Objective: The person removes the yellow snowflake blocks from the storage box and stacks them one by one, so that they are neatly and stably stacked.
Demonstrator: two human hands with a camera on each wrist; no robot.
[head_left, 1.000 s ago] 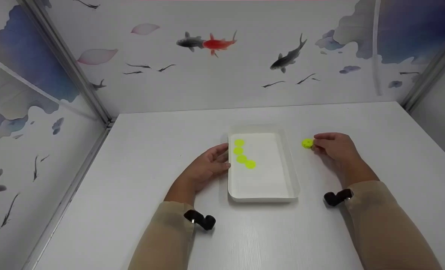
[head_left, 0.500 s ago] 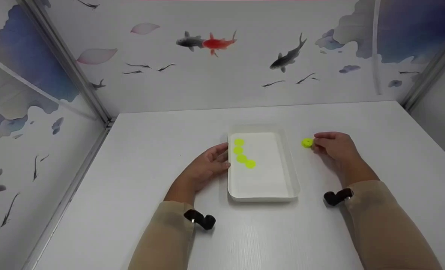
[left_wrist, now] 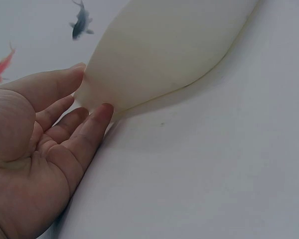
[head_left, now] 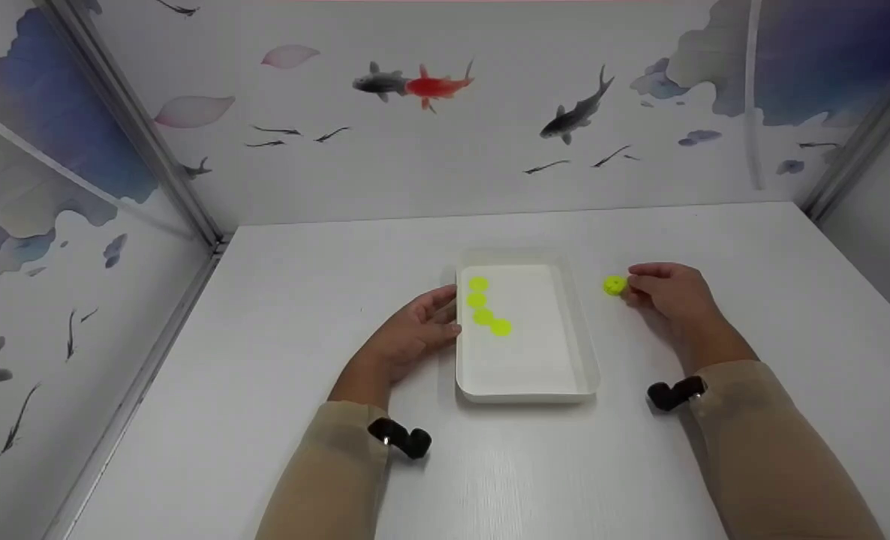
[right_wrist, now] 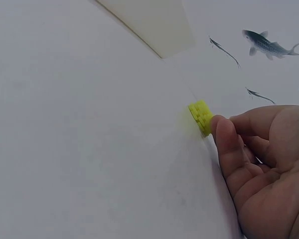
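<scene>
A shallow white tray (head_left: 527, 395) lies on the table with several flat yellow discs (head_left: 500, 327) along the left part of its floor. My left hand (head_left: 415, 330) rests against the tray's left wall, its relaxed fingertips touching the outside near the rim and lower down, as the left wrist view shows. To the right of the tray, my right hand (head_left: 670, 292) pinches a small stack of yellow discs (right_wrist: 201, 118) between thumb and fingers. The stack's edge looks toothed in the right wrist view, and it stands close over the table; the fingers hide its right side.
The white table (head_left: 265, 420) meets a back wall (head_left: 302, 180) printed with fish and leaves, and a similar panel (head_left: 25, 337) stands on the left. Black wrist cameras (head_left: 404, 439) sit at both beige sleeves (head_left: 325, 472).
</scene>
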